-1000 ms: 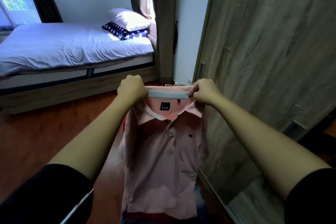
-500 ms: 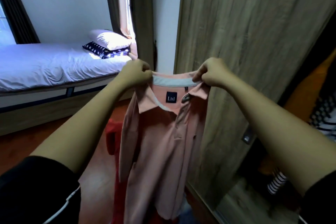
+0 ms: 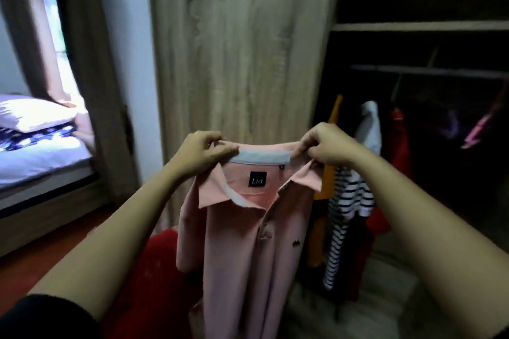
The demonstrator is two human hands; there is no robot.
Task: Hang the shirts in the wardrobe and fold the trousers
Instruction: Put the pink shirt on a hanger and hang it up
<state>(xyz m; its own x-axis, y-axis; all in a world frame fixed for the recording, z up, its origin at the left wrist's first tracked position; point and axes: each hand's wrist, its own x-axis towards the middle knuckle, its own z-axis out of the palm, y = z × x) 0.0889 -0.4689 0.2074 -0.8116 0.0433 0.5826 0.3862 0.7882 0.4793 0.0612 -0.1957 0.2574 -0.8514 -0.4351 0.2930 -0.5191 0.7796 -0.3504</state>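
A pink polo shirt (image 3: pixel 242 250) with a black "Ltd" label hangs in front of me, held up by its collar. My left hand (image 3: pixel 202 150) pinches the collar's left end and my right hand (image 3: pixel 323 143) pinches its right end. Behind it stands the wooden wardrobe door (image 3: pixel 239 44). To the right the wardrobe is open and dark, with a hanging rail (image 3: pixel 429 70) under a shelf. On the rail hang an orange garment (image 3: pixel 334 115), a white and striped shirt (image 3: pixel 347 201) and a red one (image 3: pixel 398 143). Pink and purple hangers (image 3: pixel 476 129) hang further right.
A red object (image 3: pixel 154 270) sits low behind the shirt, partly hidden. At the left is a bed (image 3: pixel 41 157) with a white pillow and a dark patterned one, beside a curtained window (image 3: pixel 60 36). The wardrobe's floor (image 3: pixel 385 297) shows pale below the hanging clothes.
The view has swung right from the bed to the open wardrobe. Both hands have carried the pink shirt higher and toward the wardrobe, still holding its collar.
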